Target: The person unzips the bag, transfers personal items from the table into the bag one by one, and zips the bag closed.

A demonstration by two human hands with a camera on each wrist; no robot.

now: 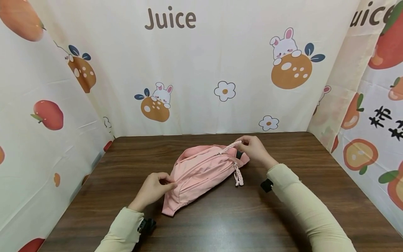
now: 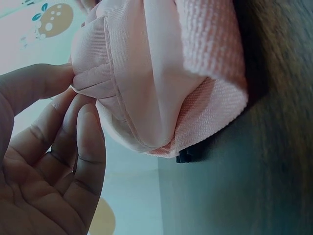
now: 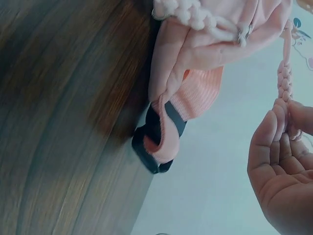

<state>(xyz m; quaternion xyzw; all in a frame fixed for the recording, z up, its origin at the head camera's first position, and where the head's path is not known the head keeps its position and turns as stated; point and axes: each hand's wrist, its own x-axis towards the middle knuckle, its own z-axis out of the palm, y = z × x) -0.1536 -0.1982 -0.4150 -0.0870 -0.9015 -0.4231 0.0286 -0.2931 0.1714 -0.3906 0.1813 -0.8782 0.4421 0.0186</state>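
Note:
A pink waist bag [image 1: 201, 171] lies slantwise on the table in the head view, its right end farther back. My left hand [image 1: 154, 189] pinches the fabric at the bag's left end between thumb and fingers; the left wrist view shows this pinch beside a seam, with the woven strap [image 2: 215, 44] looping below. With my right hand [image 1: 253, 150] I grip a braided zipper pull [image 1: 231, 146] at the bag's far right, drawn taut from its zipper. A second braided pull [image 1: 238, 175] hangs loose onto the table. At the right end, a black buckle [image 3: 151, 142] shows by the strap.
The dark wood-grain table [image 1: 230, 224] reaches back to a printed curtain [image 1: 201, 70] with fruit and rabbits. Similar curtains enclose the left and right sides. A dark wrist device [image 1: 146, 225] sits at my left cuff, another [image 1: 267, 185] at the right.

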